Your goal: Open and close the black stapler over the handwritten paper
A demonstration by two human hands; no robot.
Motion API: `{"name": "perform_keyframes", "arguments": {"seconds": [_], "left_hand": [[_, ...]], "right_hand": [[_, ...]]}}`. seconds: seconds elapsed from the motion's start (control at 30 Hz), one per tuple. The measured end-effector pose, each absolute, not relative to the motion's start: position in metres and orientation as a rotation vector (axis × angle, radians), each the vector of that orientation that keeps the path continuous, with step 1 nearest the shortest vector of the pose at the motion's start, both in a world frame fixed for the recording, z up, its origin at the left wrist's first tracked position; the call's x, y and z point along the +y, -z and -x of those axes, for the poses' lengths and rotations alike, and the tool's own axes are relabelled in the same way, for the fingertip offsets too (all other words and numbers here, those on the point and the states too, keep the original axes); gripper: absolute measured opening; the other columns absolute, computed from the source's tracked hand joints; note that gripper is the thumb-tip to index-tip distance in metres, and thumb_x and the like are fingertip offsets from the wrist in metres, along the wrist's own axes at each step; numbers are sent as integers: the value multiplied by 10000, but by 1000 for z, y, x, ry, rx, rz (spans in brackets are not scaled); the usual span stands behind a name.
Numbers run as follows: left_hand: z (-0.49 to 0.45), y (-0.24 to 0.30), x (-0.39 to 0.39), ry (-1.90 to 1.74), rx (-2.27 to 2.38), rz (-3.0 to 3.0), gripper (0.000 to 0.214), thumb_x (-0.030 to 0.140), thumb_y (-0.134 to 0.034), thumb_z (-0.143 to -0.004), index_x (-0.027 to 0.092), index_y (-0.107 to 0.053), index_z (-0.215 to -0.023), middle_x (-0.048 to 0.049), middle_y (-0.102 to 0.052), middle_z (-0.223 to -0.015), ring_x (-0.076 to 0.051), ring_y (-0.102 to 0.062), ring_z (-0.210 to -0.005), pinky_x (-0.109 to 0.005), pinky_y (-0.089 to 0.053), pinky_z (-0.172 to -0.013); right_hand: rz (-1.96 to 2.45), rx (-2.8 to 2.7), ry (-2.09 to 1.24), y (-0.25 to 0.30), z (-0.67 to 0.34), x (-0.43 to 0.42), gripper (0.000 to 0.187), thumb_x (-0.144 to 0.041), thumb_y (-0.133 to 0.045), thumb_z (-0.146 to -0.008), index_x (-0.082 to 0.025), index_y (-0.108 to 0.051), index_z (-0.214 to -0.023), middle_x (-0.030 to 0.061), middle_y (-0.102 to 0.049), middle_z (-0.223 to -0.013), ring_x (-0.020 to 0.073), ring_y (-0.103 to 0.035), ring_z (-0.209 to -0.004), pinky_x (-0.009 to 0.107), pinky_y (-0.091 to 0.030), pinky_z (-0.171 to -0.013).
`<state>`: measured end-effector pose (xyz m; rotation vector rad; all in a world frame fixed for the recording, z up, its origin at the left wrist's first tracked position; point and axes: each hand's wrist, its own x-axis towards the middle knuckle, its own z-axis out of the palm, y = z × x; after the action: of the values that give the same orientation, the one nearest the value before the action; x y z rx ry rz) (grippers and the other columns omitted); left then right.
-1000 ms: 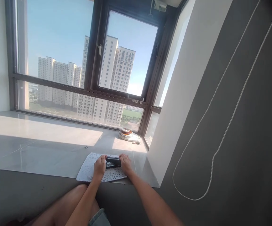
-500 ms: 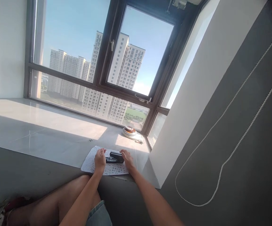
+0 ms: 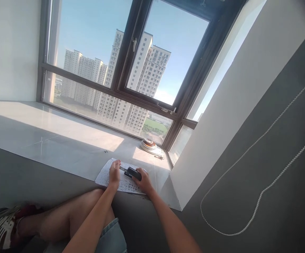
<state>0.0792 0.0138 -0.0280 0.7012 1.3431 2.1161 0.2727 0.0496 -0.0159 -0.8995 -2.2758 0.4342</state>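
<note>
A black stapler is over a sheet of paper covered in handwriting, on the window sill. My right hand is wrapped round its right end. From the stapler's left end a silver metal strip sticks out towards my left hand. The fingers of that hand are closed at the strip's tip; their exact grip is partly hidden. Two tiny grey pieces, too small to name surely, lie on the sill beyond the paper.
A stack of round coils or dishes stands in the sill's far corner, beside a small dark tangle. A dark-framed window rises behind. A beaded cord hangs at right; my bent leg is below the sill.
The stapler has turned in my hands, and its metal strip now shows at the left end. My right hand has wrapped further round it. The view has shifted slightly.
</note>
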Motion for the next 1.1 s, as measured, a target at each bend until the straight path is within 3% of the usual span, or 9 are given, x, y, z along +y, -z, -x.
{"name": "perform_keyframes", "arguments": {"seconds": [0.1, 0.17, 0.37, 0.5, 0.67, 0.93, 1.1], "left_hand": [[-85, 21, 8, -2187, 1118, -664, 303, 386, -525, -967, 216, -611, -1203, -120, -590, -1410, -255, -551, -1342, -403, -433, -1149], [-90, 15, 4, -2125, 906, -530, 306, 367, -526, -981, 210, -586, -1236, -133, -548, -1459, -257, -551, -1350, -403, -442, -1149], [-88, 5, -3, -1751, 554, -272, 462, 488, -403, -1037, 114, -584, -1240, -212, -601, -1367, -270, -646, -1232, -382, -560, -1029], [-84, 4, -5, -1736, 471, -201, 505, 476, -381, -1050, 74, -556, -1301, -223, -626, -1324, -248, -675, -1178, -337, -585, -989], [-86, 5, -4, -1748, 391, -143, 481, 400, -406, -1055, 54, -484, -1380, -242, -666, -1215, -272, -718, -1074, -388, -638, -892], [-88, 5, -1, -1783, 445, -88, 266, 201, -409, -1042, 86, -586, -1204, -184, -720, -1056, -236, -750, -950, -365, -649, -840], [-89, 6, 1, -1879, 583, -126, 242, 106, -396, -1022, 96, -638, -1022, -151, -736, -976, -173, -747, -911, -286, -615, -871]], "right_hand": [[874, -2225, -420, 14, -273, 47, 356, -386, -617, -918, -276, -629, -1256, 60, -726, -1082, 282, -667, -998, 387, -501, -899], [865, -2170, -358, 12, -274, 45, 352, -357, -559, -949, -278, -629, -1285, 81, -719, -1138, 297, -659, -1069, 405, -508, -932], [735, -2276, -71, 6, -277, 34, 573, -126, -438, -930, -320, -557, -1456, 56, -585, -1450, 318, -497, -1292, 505, -412, -1093], [740, -2342, 74, 7, -280, 32, 639, -71, -399, -942, -348, -513, -1507, 29, -558, -1494, 338, -448, -1297, 552, -360, -1092], [687, -2329, 368, 13, -280, 35, 709, 28, -445, -884, -343, -542, -1481, 24, -601, -1454, 320, -466, -1265, 508, -398, -1024], [636, -2259, 467, 10, -280, 31, 740, 71, -469, -831, -321, -567, -1451, 22, -633, -1405, 298, -485, -1235, 464, -413, -1002], [737, -2117, 266, 6, -279, 30, 603, 13, -471, -874, -239, -563, -1414, 85, -640, -1357, 283, -516, -1184, 442, -423, -999]]}}
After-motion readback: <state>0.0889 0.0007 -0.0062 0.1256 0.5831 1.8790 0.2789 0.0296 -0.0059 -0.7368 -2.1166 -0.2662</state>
